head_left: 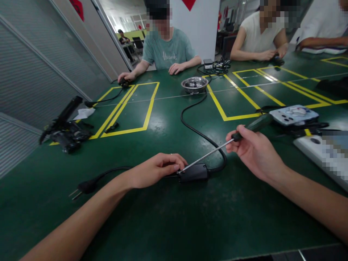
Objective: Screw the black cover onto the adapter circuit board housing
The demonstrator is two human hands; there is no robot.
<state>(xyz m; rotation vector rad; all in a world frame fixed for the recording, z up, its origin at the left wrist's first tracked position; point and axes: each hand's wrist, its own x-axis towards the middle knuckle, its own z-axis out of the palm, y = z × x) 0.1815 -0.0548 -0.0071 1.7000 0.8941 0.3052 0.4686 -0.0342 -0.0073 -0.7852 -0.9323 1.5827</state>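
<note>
My right hand grips a screwdriver by its dark handle, its long metal shaft slanting down to the left. The tip meets the left end of a small black box on a cable, which lies on the green table. At that same end is my left hand, thumb and fingers pinched together beside the screwdriver tip. Whatever is between those fingertips is too small to make out. From the box, one black cable curves away to the back, and another runs left to a two-pin plug.
A metal bowl with small dark parts stands mid-table. Black bagged items lie at left. On the right are a phone and a white device. Several people sit across the table, near coiled cables.
</note>
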